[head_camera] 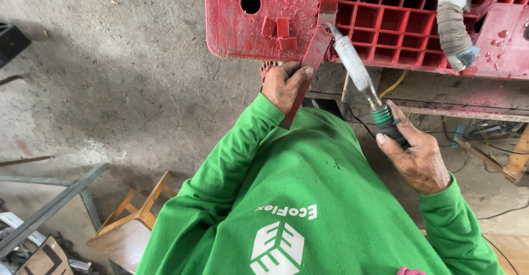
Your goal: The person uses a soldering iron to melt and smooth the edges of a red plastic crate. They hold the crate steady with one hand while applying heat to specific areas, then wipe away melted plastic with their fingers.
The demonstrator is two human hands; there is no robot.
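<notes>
Nearest, at 6 o'clock: green long-sleeved shirt (pixel 286 198) fills the lower frame, both sleeves reaching up toward the work.

Right hand (pixel 416 156), about 4 o'clock of centre: grip fully closed around the dark handle of a soldering-iron-like heat tool (pixel 358 71). The handle has green tape wound at its collar. The metal barrel slants up toward 11 o'clock, and its tip meets the top of the strip at the pallet edge. Held low on the handle, probably to keep the fingers off the hot barrel.

Left hand (pixel 284 85), about 12 o'clock of centre: fingers closed around a long red plastic strip (pixel 308 68), thumb pressed along its face. The strip runs from near the chest up to the pallet edge. The grip appears to brace the strip so that its upper end stays against the joint where the tool tip works.

Further, at 12 to 2 o'clock: red plastic pallet (pixel 386 21), grid side up, resting on a rough table (pixel 441 96). Solid panel at its left has a round hole, a few small red blocks and plastic shavings.

A second tool with a cloth-wrapped handle (pixel 453 27) lies on the grid at 1 o'clock, untouched.

Far left, 8 o'clock: concrete floor (pixel 110 87), wooden stool (pixel 132 220), metal bars.
</notes>
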